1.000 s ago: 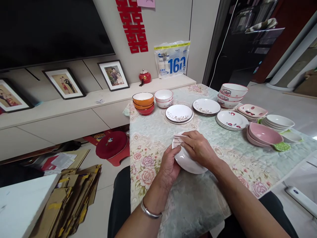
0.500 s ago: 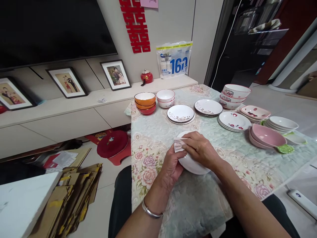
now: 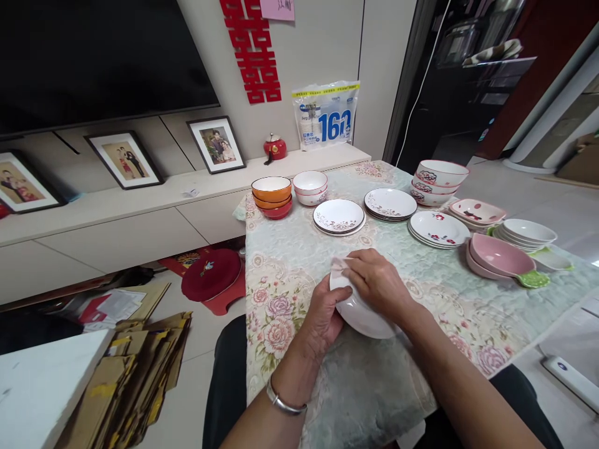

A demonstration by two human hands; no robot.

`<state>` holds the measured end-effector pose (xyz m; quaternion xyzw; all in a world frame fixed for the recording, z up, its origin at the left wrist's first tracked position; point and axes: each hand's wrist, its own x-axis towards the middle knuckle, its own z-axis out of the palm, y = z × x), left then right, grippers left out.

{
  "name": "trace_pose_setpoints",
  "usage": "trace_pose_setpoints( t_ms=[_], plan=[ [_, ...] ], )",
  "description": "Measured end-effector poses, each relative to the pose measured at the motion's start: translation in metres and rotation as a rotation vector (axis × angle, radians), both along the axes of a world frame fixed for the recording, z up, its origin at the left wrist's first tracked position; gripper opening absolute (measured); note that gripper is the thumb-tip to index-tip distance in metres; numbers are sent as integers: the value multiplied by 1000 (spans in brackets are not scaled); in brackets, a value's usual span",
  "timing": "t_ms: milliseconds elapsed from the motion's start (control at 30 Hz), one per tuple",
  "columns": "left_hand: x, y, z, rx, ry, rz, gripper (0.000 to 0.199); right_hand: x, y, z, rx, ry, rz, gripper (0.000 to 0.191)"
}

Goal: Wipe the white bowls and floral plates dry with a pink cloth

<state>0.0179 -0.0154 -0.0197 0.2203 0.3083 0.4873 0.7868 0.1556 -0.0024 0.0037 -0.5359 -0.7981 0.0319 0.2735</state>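
Note:
A white plate (image 3: 367, 315) is held tilted above the near part of the table. My left hand (image 3: 325, 312) grips its left edge, thumb on the upper face and fingers beneath. My right hand (image 3: 379, 280) presses a pale cloth (image 3: 339, 267) against the plate's far left rim, its fingers bent over it. Beyond my hands stand a stack of brown-rimmed plates (image 3: 339, 216), a second such stack (image 3: 390, 204) and plates with red flowers (image 3: 438, 229).
On the flowered tablecloth (image 3: 281, 305) are orange and red bowls (image 3: 271, 193), white-and-pink bowls (image 3: 310, 187), tall patterned bowls (image 3: 440, 181), pink dishes (image 3: 498, 254) and small white bowls (image 3: 526, 234). A red stool (image 3: 213, 274) and flattened cardboard (image 3: 131, 374) lie to the left.
My right hand and the cloth have shifted slightly over the plate, uncovering more of its upper left face. The plate is tilted a little differently; the whole view has moved slightly.

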Motion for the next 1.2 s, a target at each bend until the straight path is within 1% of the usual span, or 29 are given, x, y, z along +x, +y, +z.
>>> trace_pose_setpoints(
  t_ms=[67,100,133,200,333,400,467,633,700,733,800,867,933,1000,1133,1167,1200],
  plan=[
    [1,0,2,7,-21,8,40,-7,-1,2,19,-30,129,24],
    [2,0,4,9,-29,7,42,-8,-1,2,23,-36,159,25],
    [2,-1,4,7,-34,2,44,-7,1,1,23,-31,155,25],
    [2,-2,5,1,-40,-21,51,0,5,-1,12,-4,67,26],
    [1,-4,4,9,-56,-80,64,18,12,-5,-50,-29,-220,28],
    [0,-3,3,2,-48,-72,65,21,11,-4,-65,-47,-282,29],
    [0,-2,2,-8,-29,-34,61,17,8,-3,-41,-31,-252,28],
    [0,4,-2,-67,0,109,49,4,2,-2,13,10,-28,33],
    [0,5,-3,-82,15,130,46,7,5,-4,1,34,-20,31],
    [0,5,-3,-84,28,134,45,11,7,-5,-13,42,-46,28],
    [1,3,-3,-76,55,132,46,19,10,-8,-50,40,-130,24],
    [0,2,-2,-50,68,109,49,24,11,-8,-76,18,-207,28],
    [0,0,1,-13,65,65,53,21,9,-6,-61,9,-216,28],
    [-1,-1,3,7,59,29,54,11,4,-2,-19,10,-145,26],
    [-1,-2,5,19,25,23,53,-5,-1,4,28,4,57,31],
    [-1,-3,5,28,17,17,53,-4,1,4,26,10,80,31],
    [-1,-3,5,34,14,4,54,-1,3,3,23,24,74,30]
  ],
)
